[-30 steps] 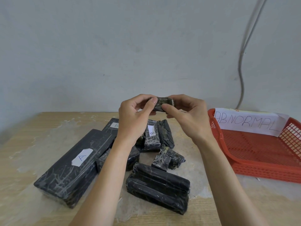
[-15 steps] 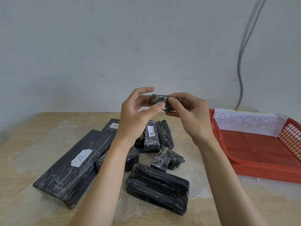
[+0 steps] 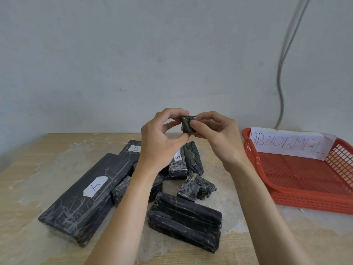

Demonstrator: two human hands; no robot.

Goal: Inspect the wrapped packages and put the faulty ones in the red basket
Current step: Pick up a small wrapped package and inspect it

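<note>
Small package [image 3: 188, 124] turned end-on to camera since moment ago; right hand [image 3: 215, 136] pinches it, left hand [image 3: 160, 138] fingertips curl round left edge. Inspection ongoing, red basket [image 3: 305, 202] unused.

L hand [image 3: 162, 139], R hand [image 3: 216, 137] raised, fingers [image 3: 193, 123] pinching

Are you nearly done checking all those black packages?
Not nearly, it seems. Done: no package lies in the red basket yet, only its paper sign. In hand: the left hand and right hand pinch one small package, held up for a look. Left: the pile of packages waiting on the table.
</note>
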